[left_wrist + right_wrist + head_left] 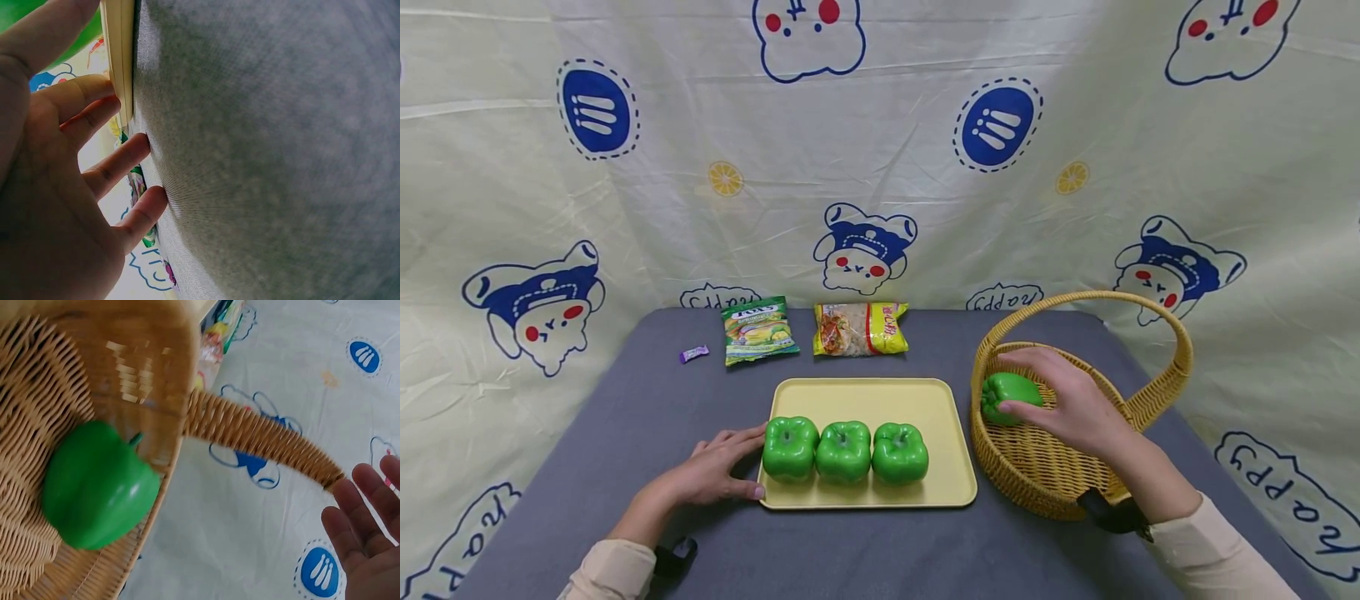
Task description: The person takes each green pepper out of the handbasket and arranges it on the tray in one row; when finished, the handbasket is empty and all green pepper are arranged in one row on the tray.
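Note:
My left hand [718, 468] is at the left edge of a yellow tray [865, 396], fingers extended. In the left wrist view, its fingertips reach the tray's rim [119, 56] and the cloth. Three green bell peppers [844, 452] stand in a row on the tray. Over the wicker basket [1037, 475] is my right hand [1071, 400], fingers spread, with nothing gripped. Another green bell pepper [100, 487] lies inside the basket against its wall. The right wrist view has the right hand's fingers [359, 519] apart from this pepper, near the basket's handle [262, 434].
A green snack bag [760, 331] and a yellow-and-clear food packet [861, 329] lie at the table's back edge. Left of them is a small purple wrapped candy [694, 354]. The basket's tall handle [1157, 312] arches up on the right. A printed curtain hangs behind the grey table [880, 558].

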A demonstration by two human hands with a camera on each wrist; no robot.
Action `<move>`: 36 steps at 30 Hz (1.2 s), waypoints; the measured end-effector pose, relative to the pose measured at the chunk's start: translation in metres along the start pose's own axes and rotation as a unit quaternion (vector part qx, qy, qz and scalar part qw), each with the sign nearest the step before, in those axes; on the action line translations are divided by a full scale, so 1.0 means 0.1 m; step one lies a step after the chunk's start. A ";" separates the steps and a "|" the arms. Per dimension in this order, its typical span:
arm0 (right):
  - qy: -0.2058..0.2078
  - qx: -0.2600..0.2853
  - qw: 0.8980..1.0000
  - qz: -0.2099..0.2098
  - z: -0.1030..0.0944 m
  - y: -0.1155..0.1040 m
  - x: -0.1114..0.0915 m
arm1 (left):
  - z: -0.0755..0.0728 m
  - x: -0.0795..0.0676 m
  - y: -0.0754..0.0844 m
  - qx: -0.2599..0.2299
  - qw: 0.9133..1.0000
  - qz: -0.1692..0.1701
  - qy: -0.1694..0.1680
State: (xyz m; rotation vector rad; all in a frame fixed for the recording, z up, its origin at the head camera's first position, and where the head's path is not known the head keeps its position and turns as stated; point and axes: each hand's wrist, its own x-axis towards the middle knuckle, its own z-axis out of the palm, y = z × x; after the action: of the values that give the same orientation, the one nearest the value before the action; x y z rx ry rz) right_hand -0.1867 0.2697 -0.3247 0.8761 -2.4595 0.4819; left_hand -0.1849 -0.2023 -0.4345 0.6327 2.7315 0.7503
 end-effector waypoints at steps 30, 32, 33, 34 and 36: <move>-0.091 0.031 0.989 0.108 0.20 0.71 0.04 | 0.02 0.02 -0.02 0.007 1.000 0.002 0.011; -0.104 0.039 0.987 0.119 0.23 0.74 0.04 | 0.01 0.01 -0.02 0.007 1.000 0.002 0.011; -0.112 0.042 0.985 0.125 0.24 0.76 0.04 | 0.01 0.01 -0.02 0.008 1.000 0.003 0.011; -0.119 0.043 0.983 0.130 0.26 0.77 0.05 | 0.01 0.01 -0.01 0.008 1.000 0.003 0.010; -0.132 0.045 0.981 0.137 0.29 0.79 0.05 | 0.02 0.01 -0.01 0.008 1.000 0.002 0.010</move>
State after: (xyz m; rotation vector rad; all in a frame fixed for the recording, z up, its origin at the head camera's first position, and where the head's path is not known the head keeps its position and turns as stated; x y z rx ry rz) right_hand -0.2520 0.3117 -0.3585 0.6723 -2.8410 0.6112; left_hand -0.1857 -0.2023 -0.4367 0.6374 2.7572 0.7397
